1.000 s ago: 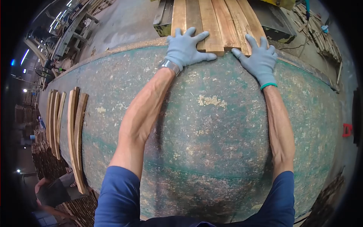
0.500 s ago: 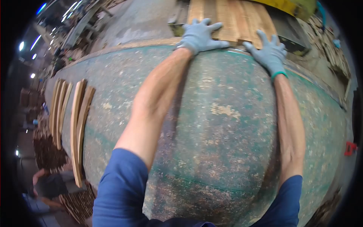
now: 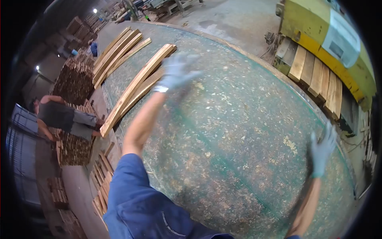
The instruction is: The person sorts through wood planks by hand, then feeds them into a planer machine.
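My left hand (image 3: 177, 73), in a grey work glove, is smeared by motion, with its fingers stretched out. It is close to the upper end of a pair of long wooden strips (image 3: 137, 89) and holds nothing. On the right my gloved right hand (image 3: 323, 149) is empty, fingers spread, over the table near its right edge. Both hands are above a worn green tabletop (image 3: 234, 131) speckled with chips. Beyond the right hand, a row of wooden boards (image 3: 314, 77) lies side by side at the mouth of a yellow machine (image 3: 328, 36).
More wooden strips (image 3: 115, 53) lie at the table's far left. Past that edge, a person (image 3: 63, 115) bends beside stacked wood (image 3: 75, 149). Loose wood pieces (image 3: 102, 179) are at the lower left. Concrete floor (image 3: 238, 20) stretches behind the table.
Both hands have come off the boards at the machine. The view has swung left, and my left hand has moved across to the pair of strips; my right hand is over the table.
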Demonstrator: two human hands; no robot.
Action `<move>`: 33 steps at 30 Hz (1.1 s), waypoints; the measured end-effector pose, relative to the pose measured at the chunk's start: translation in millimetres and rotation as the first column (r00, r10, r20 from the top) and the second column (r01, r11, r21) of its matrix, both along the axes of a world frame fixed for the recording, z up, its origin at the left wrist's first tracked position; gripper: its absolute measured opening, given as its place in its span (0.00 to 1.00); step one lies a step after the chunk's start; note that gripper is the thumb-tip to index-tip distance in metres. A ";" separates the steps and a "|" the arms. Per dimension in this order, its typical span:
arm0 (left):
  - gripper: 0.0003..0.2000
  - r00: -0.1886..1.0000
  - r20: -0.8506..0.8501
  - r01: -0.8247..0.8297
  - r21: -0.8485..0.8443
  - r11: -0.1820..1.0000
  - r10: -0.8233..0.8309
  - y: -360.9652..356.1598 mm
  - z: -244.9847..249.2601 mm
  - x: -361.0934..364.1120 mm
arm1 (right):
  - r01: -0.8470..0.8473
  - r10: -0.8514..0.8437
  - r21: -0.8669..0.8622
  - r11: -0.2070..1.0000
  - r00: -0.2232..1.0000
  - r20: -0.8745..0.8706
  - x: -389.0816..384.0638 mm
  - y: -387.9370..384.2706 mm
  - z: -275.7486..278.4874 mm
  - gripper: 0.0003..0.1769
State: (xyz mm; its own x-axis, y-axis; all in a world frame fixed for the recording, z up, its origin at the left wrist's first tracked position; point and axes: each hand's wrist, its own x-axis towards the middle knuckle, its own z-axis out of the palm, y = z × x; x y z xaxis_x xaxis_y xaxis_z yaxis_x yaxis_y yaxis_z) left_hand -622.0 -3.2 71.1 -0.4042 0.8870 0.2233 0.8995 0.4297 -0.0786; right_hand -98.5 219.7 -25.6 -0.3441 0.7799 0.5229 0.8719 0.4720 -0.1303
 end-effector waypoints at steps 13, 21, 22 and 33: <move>0.53 0.801 0.443 -0.418 -0.068 0.906 0.403 -253.5 -44.4 -141.0 | -0.608 0.386 -0.402 0.685 0.770 -0.508 -257.3 -416.3 27.3 0.33; 0.42 0.792 0.609 -0.164 0.267 0.950 -0.035 -264.7 -45.2 -174.2 | -0.557 0.341 -0.427 0.712 0.807 -0.482 -454.0 -517.8 15.0 0.41; 0.41 0.814 0.570 -0.121 0.362 0.924 -0.116 -271.1 -40.9 -191.6 | -0.494 0.307 -0.440 0.750 0.849 -0.429 -469.2 -526.8 14.9 0.44; 0.51 0.882 0.379 -0.245 -0.137 0.960 0.279 -325.8 -74.8 -351.9 | -0.617 -0.368 -0.659 0.430 0.547 -0.752 -514.6 -510.0 47.3 0.52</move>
